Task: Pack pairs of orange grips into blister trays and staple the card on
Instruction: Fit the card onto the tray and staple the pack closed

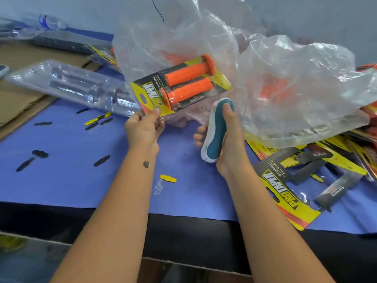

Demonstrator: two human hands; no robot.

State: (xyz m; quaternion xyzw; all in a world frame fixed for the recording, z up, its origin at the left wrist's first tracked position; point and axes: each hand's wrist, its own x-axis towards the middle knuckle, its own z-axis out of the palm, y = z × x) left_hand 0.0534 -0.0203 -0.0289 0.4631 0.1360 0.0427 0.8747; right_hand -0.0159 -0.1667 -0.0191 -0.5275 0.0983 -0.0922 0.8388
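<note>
My left hand (pixel 143 130) pinches the near corner of a blister pack (pixel 179 86) and holds it above the blue table. The pack has a yellow and black card and two orange grips (pixel 188 83) side by side under clear plastic. My right hand (pixel 229 139) grips a teal and white stapler (pixel 216 131), upright, just right of and below the pack. The stapler's nose points up toward the pack's lower edge. I cannot tell whether it touches the card.
A big crumpled clear plastic bag (pixel 285 88) with more orange grips inside fills the right. Loose printed cards (pixel 289 193) lie at right. Empty clear blister trays (pixel 77 86) sit at left on cardboard (pixel 18 99). Small punched card bits (pixel 168 178) dot the blue table cover (pixel 81 170).
</note>
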